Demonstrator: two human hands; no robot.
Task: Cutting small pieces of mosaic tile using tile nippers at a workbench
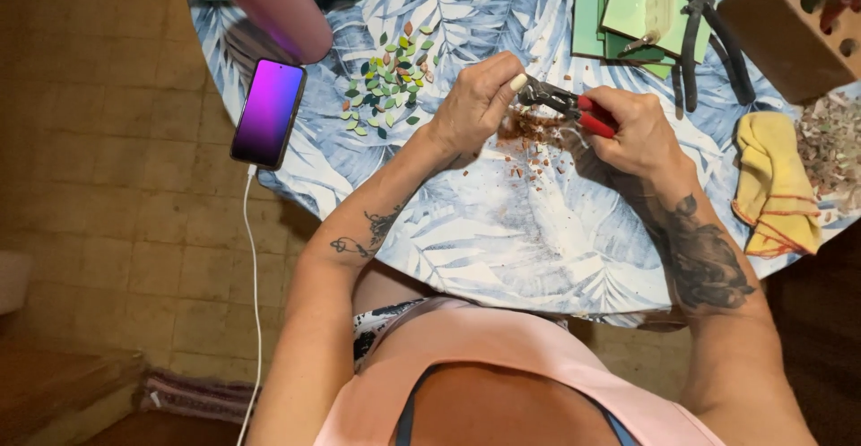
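Gripping red-handled nippers [563, 105], the right hand [639, 130] had its fingers closed round the handles, the metal head pointing toward the left hand [475, 103]. The left hand's thumb and fingers were pinched together at the nippers' head, apparently on a small piece that was too tiny to make out. Both hands hovered over the middle of the tabletop [502, 231], which was covered by a cloth printed with blue leaves. Directly beneath the tool lay a scatter of reddish-brown chips [529, 146]. To the right of the right forearm sat a crumpled yellow cloth [776, 181], and beyond it, at the table's edge, a heap of pale fragments [834, 146]. Left of the left hand was a loose cluster of small green and orange leaf-shaped pieces [390, 83]. At the left rim a phone [268, 112] with a purple screen lay partly over the edge, a white cable [253, 303] hanging from it. Farther back were stacked green tiles [623, 11], black-handled pliers [708, 29] beside them, a wooden block [789, 25] holding tools, and a pink cylinder [278, 2].
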